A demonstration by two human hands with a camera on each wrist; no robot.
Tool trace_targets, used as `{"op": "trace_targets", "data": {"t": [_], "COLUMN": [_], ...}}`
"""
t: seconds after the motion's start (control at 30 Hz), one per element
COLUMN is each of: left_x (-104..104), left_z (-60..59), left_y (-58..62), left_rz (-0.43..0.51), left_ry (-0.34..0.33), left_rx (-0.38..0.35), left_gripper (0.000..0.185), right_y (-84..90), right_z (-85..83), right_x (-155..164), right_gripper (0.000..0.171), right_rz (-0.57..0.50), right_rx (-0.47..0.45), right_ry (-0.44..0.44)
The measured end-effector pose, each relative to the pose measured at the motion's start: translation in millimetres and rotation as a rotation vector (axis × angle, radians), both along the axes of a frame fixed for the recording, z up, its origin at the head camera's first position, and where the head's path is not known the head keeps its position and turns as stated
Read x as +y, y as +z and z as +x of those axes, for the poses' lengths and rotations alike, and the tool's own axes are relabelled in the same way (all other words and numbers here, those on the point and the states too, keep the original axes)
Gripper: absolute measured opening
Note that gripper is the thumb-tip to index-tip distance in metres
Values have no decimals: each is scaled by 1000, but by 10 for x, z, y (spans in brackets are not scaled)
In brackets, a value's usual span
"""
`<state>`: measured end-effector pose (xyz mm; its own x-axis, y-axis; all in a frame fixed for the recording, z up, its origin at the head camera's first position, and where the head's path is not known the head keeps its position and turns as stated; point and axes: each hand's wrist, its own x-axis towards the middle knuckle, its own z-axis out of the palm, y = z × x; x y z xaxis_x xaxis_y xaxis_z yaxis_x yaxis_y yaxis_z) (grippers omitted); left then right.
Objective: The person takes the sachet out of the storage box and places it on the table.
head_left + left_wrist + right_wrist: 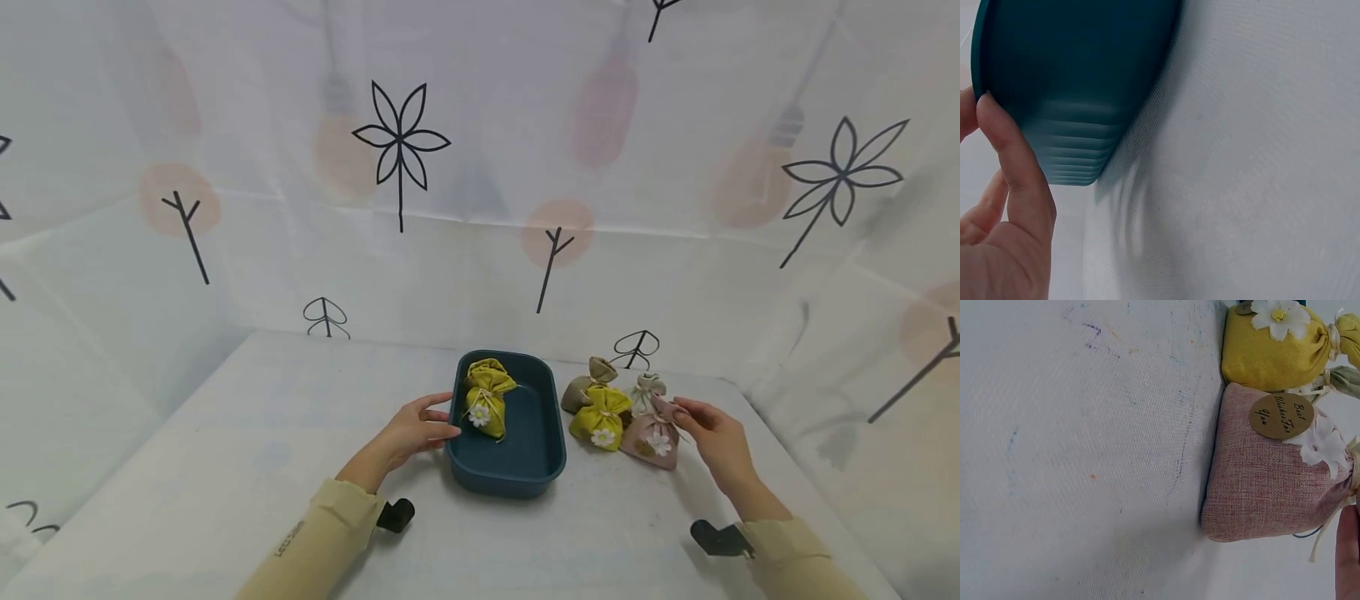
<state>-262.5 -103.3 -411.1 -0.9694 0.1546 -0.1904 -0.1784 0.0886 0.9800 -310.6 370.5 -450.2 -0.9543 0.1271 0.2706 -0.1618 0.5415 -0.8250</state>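
Left hand: the left hand [415, 433] lies against the left wall of the teal tray [542, 467], fingers nearly straight and touching the rim; in the left wrist view a fingertip [999, 128] lies on the tray's outer wall [1079, 81]. It steadies the tray and does not grip it.
Right hand: the right hand [714, 437] has its fingers at the gathered neck of the pink pouch [654, 437]. Whether they pinch the neck or only touch it I cannot tell; the right wrist view shows only a sliver of finger beside the pouch [1266, 481].
Tray: near the middle of the tabletop [225, 467], toward the far edge, with one yellow pouch inside [486, 400] leaning on its left wall.
Loose pouches: just right of the tray, a second yellow pouch [600, 417] touches the pink one; a tan pouch [588, 387] and a pale pouch [647, 390] lie behind them, closer to the far edge.
Risk, drag: the pouches are packed tight, so lifting the pink one would likely tug its yellow neighbour along.
Risk, slip: held by the neck alone, the soft pouch could swing or drop short of the tray.
Risk, tray: a light tray touched from one side may slide on the cloth.
Surface: pale woven cloth with faint pen marks.
Room: white sheeting printed with black flowers and peach dots encloses the tabletop.
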Motion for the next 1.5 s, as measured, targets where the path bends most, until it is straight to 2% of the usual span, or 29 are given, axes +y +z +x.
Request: {"op": "trace_targets", "data": {"t": [0.2,0.27,0.37,0.47,0.53,0.63,0.77,0.87,1.17,1.33,1.5], "left_x": [0,0,-1,-1,-1,0,-3,0,12,13,12], "left_z": [-4,-5,-5,-5,-4,-4,-9,-6,-4,-7,3], "left_y": [-4,-5,-7,-8,-8,-7,-10,-4,0,-8,-6], "left_rz": [1,0,0,3,2,0,0,-2,0,2,1], "left_ry": [-1,-3,0,4,5,6,7,7,10,9,10], "left_rx": [-1,0,-2,-3,-3,-3,-2,-3,-3,-1,-1], "left_gripper": [70,71,71,71,71,70,68,68,67,69,69], "right_y": [283,273,218,129,134,270,565,658,542,495,280], "right_z": [255,281,282,253,289,431,684,762,672,637,459], "right_x": [-87,-60,29,124,124,-15,-278,-383,-465,-510,-461], "right_gripper": [56,57,60,59,59,59,59,57,50,49,54], "right_rz": [-24,-14,25,24,17,11,49,51,-81,-90,-91], "right_rx": [-28,-36,-44,-29,-26,-41,-84,-87,-56,-66,-52], "right_ry": [-21,-60,-64,-79,-84,-120,-115,-106,-45,-6,25]}}
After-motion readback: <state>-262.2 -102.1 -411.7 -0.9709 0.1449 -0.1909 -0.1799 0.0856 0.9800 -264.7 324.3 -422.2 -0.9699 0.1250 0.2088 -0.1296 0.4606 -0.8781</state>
